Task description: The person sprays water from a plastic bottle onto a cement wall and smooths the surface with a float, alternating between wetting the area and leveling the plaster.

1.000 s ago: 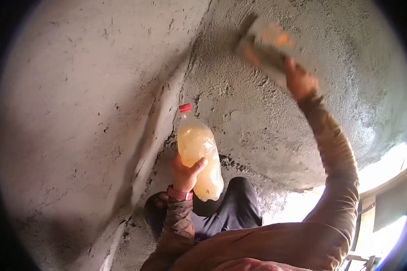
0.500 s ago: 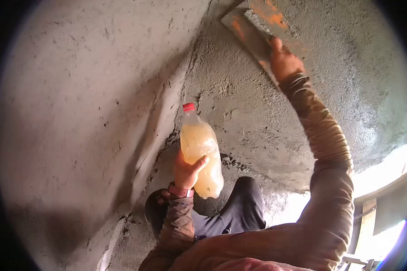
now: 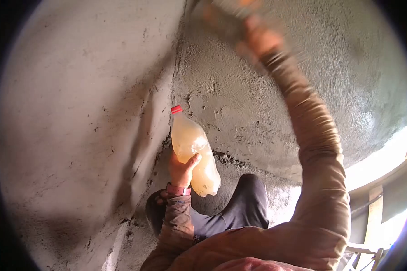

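My left hand (image 3: 180,172) is wrapped round a clear plastic bottle (image 3: 191,139) of cloudy yellowish liquid, its red cap screwed on and pointing up and slightly left. A red band circles that wrist. Up at the top of the view, my right hand (image 3: 263,39), smeared by motion, grips a plastering float (image 3: 224,17). The float is a flat, grey, cement-coated board with orange patches, and it overlaps the rough grey cement wall (image 3: 334,77) close to the corner.
A smoother, paler wall (image 3: 77,99) fills the left side and meets the cement wall along a ragged corner seam. My bent knees (image 3: 251,198) are below the bottle. Bright light enters through an opening (image 3: 379,165) at the lower right, with a wooden post (image 3: 374,217) beyond it.
My right hand has swept the float up and to the left along the wall, towards the corner. The bottle in my left hand appears slightly further left and more tilted.
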The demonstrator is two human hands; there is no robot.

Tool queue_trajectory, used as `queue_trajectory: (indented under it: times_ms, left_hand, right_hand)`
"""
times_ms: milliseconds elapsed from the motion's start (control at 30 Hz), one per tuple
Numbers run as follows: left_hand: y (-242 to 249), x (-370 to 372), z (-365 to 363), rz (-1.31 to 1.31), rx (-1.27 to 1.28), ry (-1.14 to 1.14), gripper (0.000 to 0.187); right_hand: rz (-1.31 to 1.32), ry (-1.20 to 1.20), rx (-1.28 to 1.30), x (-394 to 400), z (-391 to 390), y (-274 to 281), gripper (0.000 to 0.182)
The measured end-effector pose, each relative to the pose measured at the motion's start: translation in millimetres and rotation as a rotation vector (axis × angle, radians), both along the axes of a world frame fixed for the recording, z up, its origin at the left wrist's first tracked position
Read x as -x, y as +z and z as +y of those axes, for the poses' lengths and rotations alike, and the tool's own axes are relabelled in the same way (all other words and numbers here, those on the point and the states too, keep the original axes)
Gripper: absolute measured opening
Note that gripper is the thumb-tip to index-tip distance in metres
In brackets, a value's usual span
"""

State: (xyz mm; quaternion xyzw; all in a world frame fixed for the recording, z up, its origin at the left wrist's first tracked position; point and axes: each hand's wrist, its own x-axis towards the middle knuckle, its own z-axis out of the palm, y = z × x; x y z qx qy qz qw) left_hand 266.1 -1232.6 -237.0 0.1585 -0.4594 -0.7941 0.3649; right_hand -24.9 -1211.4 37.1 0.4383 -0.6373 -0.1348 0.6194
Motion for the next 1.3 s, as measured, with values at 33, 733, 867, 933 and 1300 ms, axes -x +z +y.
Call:
queue_trajectory:
  times_ms: [33,733,867,933,1300]
  left_hand:
    - [2.1,-1.1,2.3,-0.003,-0.028,0.018,0.043]
    - [10.7,-5.0,-5.4,0.026,0.023,0.033,0.046]
    - [19.2,-8.7,-2.4,-0.017,-0.006,-0.012,0.044]
    - [18.1,-9.4,-1.8,-0.002,-0.019,0.005,0.044]
    - [13.3,-8.5,-3.0,0.014,0.003,-0.027,0.047]
  right_hand:
    - [-0.565,-0.269,-0.189,-46.0,-5.8,-36.3,0.023]
    - [-0.073,0.027,-0.135,37.6,87.1,2.4,0.029]
    - [-0.294,-0.068,0.127,-15.0,43.8,113.4,0.025]
    - [-0.322,-0.201,0.086,-1.5,12.3,101.3,0.025]
    - [-0.166,-0.150,0.171,46.1,86.2,151.8,0.038]
